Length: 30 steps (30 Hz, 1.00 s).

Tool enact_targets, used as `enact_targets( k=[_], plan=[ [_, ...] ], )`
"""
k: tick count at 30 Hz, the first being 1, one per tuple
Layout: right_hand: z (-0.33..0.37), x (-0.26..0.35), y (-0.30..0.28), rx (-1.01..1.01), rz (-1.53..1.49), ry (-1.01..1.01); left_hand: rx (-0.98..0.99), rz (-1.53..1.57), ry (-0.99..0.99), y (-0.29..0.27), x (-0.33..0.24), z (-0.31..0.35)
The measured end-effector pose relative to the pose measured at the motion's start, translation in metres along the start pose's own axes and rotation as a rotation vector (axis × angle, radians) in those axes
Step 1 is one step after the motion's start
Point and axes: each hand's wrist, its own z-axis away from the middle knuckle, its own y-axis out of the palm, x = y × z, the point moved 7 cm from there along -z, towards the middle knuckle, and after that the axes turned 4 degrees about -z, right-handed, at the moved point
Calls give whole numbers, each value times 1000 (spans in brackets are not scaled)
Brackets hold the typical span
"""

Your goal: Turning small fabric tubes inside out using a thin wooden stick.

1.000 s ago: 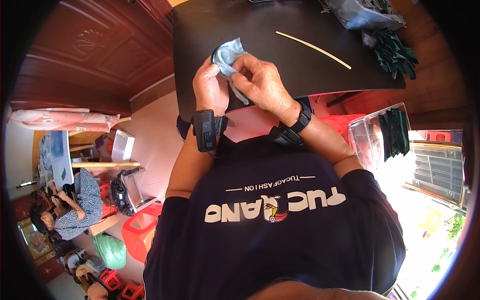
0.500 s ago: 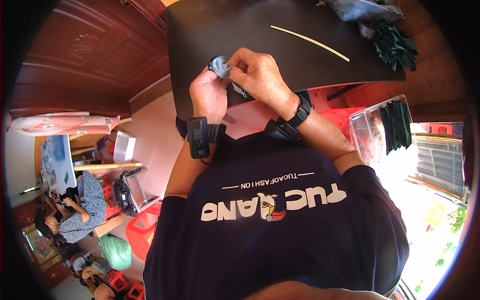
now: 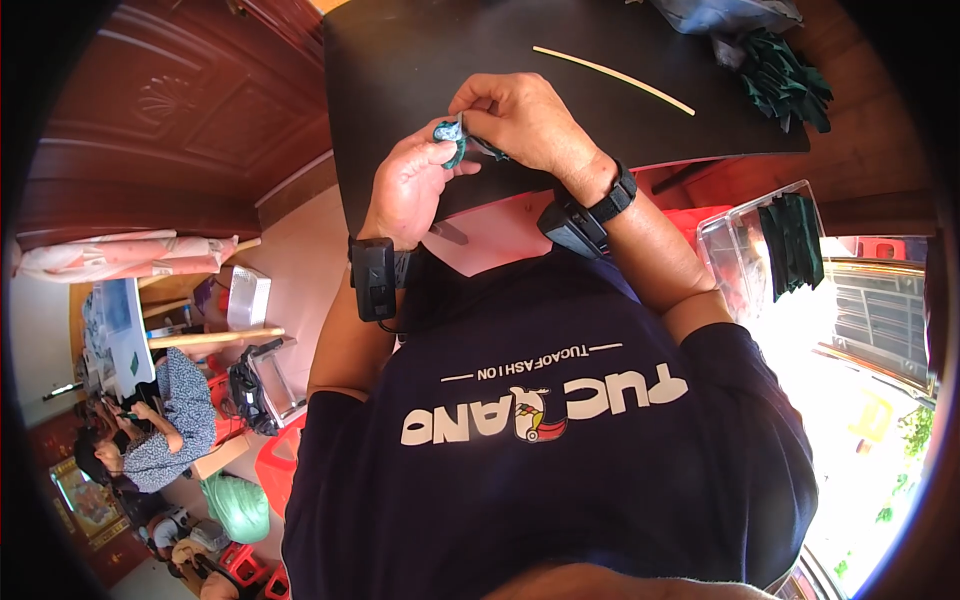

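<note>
Over the near left part of the dark table, a small bunched piece of dark green and pale grey fabric (image 3: 454, 148) sits between my two hands. My left hand (image 3: 410, 180) is closed on its left side, thumb and fingers pinching it. From the right, my right hand (image 3: 520, 120) pinches its upper edge with bent thumb and forefinger. Part of the cloth hangs below the right fingers, and the fingertips partly hide it. A thin pale strip (image 3: 615, 78) lies on the table beyond my right hand.
The dark table (image 3: 400, 60) carries a heap of dark green cloth pieces (image 3: 785, 85) and a grey plastic bag (image 3: 725, 15) at far right. At right, a clear plastic bin (image 3: 735, 240) has green cloth over its edge. Another person (image 3: 165, 430) sits at left near red stools.
The fabric has been turned and folded, showing more green now. My left hand has shifted slightly left and its thumb now presses the cloth. The right hand has moved slightly up.
</note>
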Motion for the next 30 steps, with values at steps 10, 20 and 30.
enact_targets(
  k=[10, 20, 30],
  plan=[
    [13, 47, -7, -58, 240, -475, -43, -75, 97, -13, -10, -9],
    [3, 20, 8, -109, 184, -322, -166, -325, 121, -14, -4, -4],
    [1, 10, 18, -93, -74, -220, -241, -313, 264, -19, -14, -7]
  ],
)
